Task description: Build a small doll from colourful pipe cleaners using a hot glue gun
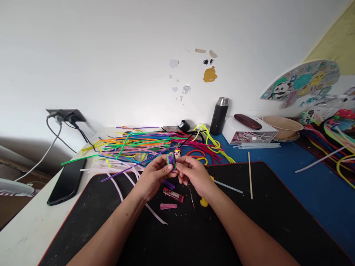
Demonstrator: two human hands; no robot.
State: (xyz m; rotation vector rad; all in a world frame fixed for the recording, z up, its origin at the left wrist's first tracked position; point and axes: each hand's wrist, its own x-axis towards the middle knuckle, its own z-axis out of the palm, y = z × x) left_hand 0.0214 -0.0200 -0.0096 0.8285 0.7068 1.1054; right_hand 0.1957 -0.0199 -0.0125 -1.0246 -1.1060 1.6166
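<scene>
My left hand [155, 176] pinches a small folded bundle of purple and green pipe cleaners [171, 161] between thumb and fingers. My right hand [195, 173] closes on the right edge of this same bundle; its fingertips partly hide it. Just behind the bundle stands a small white-faced figure [177, 152] with a red and yellow top. Below the hands, on the black mat [177, 244], lie a red lighter [173, 195], a folded pink pipe cleaner bundle [168, 206] and a purple one [169, 184]. A thin dark wire [195, 208] curls under my right hand beside a yellow piece [204, 202].
Loose colored pipe cleaners [144, 142] spread behind the mat, some pale ones reaching onto it. A wooden stick [250, 175] and a clear glue stick [229, 186] lie right. Behind stand a black thermos [219, 116], white box [251, 129] and bowl [283, 126]. A phone [68, 181] lies left.
</scene>
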